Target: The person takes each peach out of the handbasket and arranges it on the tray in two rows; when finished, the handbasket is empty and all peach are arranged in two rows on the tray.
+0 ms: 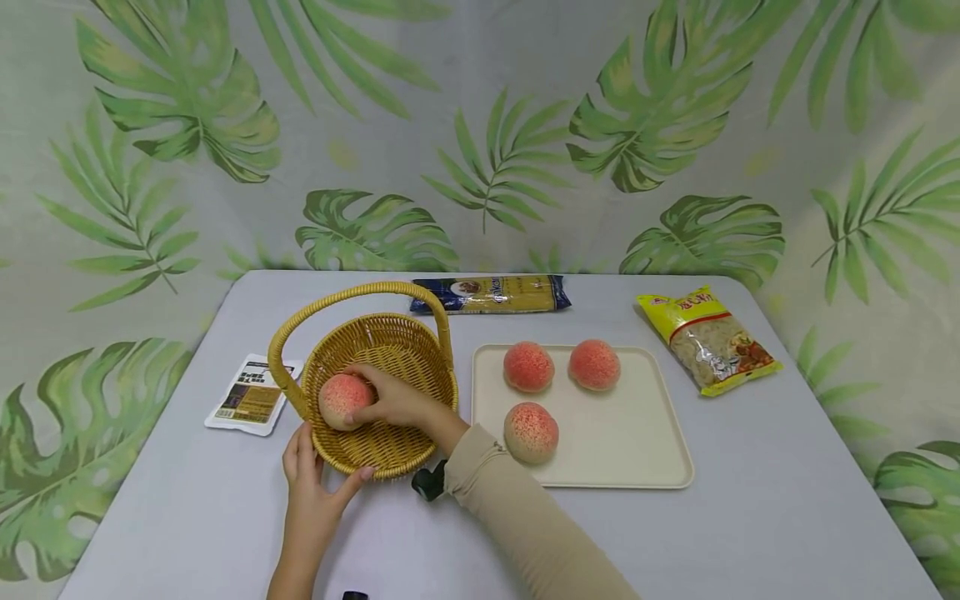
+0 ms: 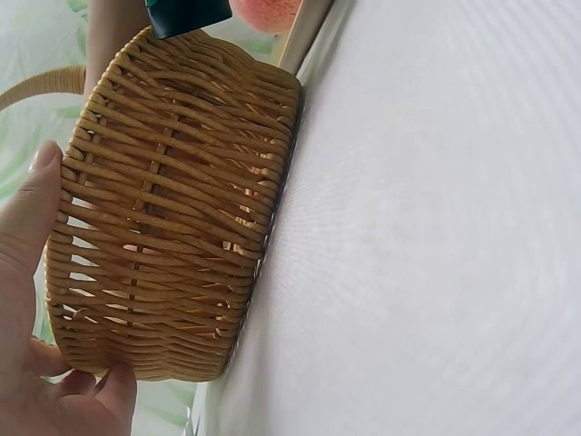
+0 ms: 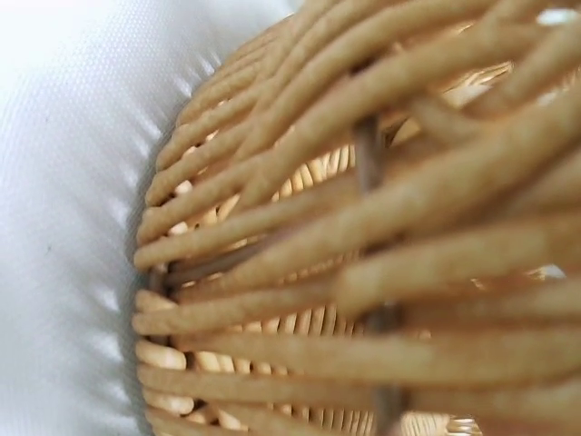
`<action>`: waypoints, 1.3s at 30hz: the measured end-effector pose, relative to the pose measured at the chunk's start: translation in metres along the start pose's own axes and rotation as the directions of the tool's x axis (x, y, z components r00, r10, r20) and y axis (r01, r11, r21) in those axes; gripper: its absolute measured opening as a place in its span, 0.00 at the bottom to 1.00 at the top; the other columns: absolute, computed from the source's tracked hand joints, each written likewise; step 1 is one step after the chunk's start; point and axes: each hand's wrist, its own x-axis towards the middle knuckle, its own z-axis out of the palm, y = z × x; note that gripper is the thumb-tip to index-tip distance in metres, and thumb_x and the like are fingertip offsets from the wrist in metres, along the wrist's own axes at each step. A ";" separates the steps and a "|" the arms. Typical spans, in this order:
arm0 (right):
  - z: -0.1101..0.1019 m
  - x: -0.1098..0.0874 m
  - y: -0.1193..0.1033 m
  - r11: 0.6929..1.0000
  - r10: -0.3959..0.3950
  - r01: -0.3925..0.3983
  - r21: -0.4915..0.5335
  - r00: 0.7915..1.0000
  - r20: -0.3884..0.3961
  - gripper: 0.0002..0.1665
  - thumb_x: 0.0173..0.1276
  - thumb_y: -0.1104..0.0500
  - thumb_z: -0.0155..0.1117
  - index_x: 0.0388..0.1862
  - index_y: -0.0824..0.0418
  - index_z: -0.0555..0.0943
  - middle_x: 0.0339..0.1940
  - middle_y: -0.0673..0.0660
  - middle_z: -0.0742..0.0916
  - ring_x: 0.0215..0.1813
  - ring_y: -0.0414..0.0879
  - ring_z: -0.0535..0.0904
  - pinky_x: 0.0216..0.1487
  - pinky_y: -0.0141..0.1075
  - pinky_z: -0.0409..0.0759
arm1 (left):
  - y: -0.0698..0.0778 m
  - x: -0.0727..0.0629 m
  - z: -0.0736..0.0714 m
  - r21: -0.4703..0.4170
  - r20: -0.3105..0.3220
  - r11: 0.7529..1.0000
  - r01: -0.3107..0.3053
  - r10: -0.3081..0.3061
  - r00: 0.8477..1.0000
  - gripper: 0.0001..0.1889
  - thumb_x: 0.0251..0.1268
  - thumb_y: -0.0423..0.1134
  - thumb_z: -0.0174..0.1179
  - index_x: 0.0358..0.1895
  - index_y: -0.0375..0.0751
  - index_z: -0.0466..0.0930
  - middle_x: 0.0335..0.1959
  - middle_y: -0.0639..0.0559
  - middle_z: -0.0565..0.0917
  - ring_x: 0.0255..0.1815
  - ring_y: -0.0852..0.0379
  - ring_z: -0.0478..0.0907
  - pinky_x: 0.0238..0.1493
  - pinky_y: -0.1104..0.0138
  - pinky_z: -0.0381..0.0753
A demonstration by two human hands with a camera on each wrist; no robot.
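A round wicker basket (image 1: 399, 357) with a tall arched handle stands on the left half of the table. Inside it, at the left, lies a pink and cream peach (image 1: 341, 402), gripped by my right hand (image 1: 390, 398) with the thumb at its lower right and fingers over the top. My left hand (image 1: 315, 487) holds the basket's near-left side; in the left wrist view the thumb (image 2: 34, 195) lies at the rim and the fingers bend against the woven wall (image 2: 172, 209). Only woven strands (image 3: 272, 272) and cloth fill the right wrist view; the right hand is hidden there.
Right of the basket, a cream tray (image 1: 622, 442) bears three more peaches (image 1: 531, 433). A white pouch (image 1: 253, 396) lies left of the basket. Behind are a pasta packet (image 1: 495, 295) and, at the back right, a yellow-ended bag (image 1: 708, 340).
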 end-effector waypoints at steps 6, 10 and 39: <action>0.001 0.000 0.000 1.000 -0.011 0.011 -0.009 1.000 -0.009 0.40 0.54 0.56 0.69 0.64 0.56 0.61 0.56 0.54 0.73 0.53 0.39 0.69 0.52 0.27 0.70 | -0.001 0.000 0.000 -0.007 -0.006 1.000 0.005 -0.005 1.000 0.54 0.44 0.35 0.70 0.71 0.43 0.39 0.66 0.43 0.41 0.66 0.51 0.46 0.61 0.81 0.52; 0.001 -0.003 -0.001 1.000 -0.014 0.014 -0.001 1.000 -0.017 0.40 0.53 0.57 0.69 0.64 0.57 0.62 0.55 0.53 0.74 0.52 0.39 0.70 0.49 0.26 0.72 | -0.001 0.000 0.001 -0.010 -0.008 1.000 -0.005 0.005 1.000 0.54 0.45 0.35 0.70 0.71 0.42 0.39 0.66 0.42 0.41 0.66 0.50 0.45 0.63 0.77 0.53; -0.070 -0.140 -0.058 0.912 -0.345 0.406 0.061 0.839 -0.420 0.40 0.43 0.72 0.68 0.58 0.70 0.65 0.57 0.63 0.69 0.56 0.51 0.66 0.53 0.43 0.74 | -0.001 0.000 0.000 0.010 -0.004 1.000 0.012 -0.012 1.000 0.56 0.43 0.38 0.71 0.71 0.43 0.37 0.66 0.42 0.41 0.67 0.48 0.46 0.65 0.68 0.53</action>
